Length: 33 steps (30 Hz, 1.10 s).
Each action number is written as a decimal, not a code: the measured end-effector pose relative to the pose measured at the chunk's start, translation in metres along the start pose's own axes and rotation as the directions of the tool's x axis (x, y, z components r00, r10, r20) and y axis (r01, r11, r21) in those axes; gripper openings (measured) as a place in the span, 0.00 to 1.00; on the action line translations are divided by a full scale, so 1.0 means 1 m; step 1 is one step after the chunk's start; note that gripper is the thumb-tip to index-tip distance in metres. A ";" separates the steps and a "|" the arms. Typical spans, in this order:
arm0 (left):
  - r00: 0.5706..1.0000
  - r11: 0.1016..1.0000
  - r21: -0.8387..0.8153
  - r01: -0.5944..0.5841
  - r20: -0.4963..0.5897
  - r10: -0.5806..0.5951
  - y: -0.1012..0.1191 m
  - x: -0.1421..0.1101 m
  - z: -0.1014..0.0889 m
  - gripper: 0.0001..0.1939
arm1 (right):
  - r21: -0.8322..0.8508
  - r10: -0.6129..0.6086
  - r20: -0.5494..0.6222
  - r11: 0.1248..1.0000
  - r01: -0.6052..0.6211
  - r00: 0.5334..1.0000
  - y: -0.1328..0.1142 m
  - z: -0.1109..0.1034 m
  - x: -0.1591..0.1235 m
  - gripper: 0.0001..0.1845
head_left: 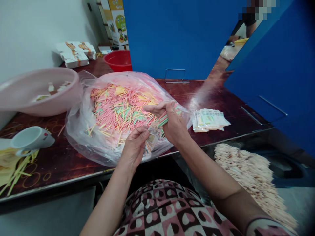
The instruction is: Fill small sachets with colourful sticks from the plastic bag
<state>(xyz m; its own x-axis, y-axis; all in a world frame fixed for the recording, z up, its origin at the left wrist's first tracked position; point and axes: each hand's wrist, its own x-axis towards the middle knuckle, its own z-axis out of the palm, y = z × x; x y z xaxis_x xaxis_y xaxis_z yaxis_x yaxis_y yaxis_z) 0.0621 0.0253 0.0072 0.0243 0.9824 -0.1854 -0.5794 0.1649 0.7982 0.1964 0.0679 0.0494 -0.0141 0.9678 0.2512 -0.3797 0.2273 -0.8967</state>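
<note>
Between thumb and fingers, my left hand (135, 144) pinches a small printed plastic packet (153, 136). Close beside it, my right hand (175, 124) is closed round a few thin green and pink sticks (162, 120). The near ends of these sticks meet the packet's top; whether they are inside it I cannot tell. Both hands are over the front right part of a large see-through plastic bag (80, 144), spread open on the table. A heap of loose pink, yellow and green sticks (118, 108) fills it. To the right lies a stack of filled printed packets (209, 119).
Left of the bag are a pale pink basin (61, 78) and a white cup (31, 137), with yellow strips (22, 170) and rubber bands near the table (73, 170) edge. Behind stand a red basin (118, 60) and blue panels (172, 36). Below right, many packets (248, 177) are piled.
</note>
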 end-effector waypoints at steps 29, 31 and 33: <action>0.998 0.997 -0.069 0.035 -0.050 -0.038 -0.011 0.003 0.004 0.22 | -0.166 -0.056 0.047 0.984 0.063 0.997 0.011 -0.002 -0.022 0.27; 0.999 0.999 -0.050 0.018 -0.041 -0.020 -0.011 0.003 0.005 0.20 | -0.202 -0.005 0.059 0.979 0.017 0.998 0.012 -0.004 -0.022 0.28; 1.000 1.000 -0.024 -0.014 -0.027 0.013 -0.010 0.003 0.006 0.19 | -0.203 0.051 0.106 0.979 -0.028 0.993 0.014 -0.007 -0.020 0.28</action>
<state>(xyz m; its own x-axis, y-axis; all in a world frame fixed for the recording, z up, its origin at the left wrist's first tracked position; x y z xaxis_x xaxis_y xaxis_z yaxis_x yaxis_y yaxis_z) 0.0729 0.0271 0.0018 -0.0056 0.9817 -0.1903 -0.5989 0.1491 0.7868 0.1976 0.0529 0.0294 -0.1309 0.9613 0.2425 -0.1833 0.2170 -0.9588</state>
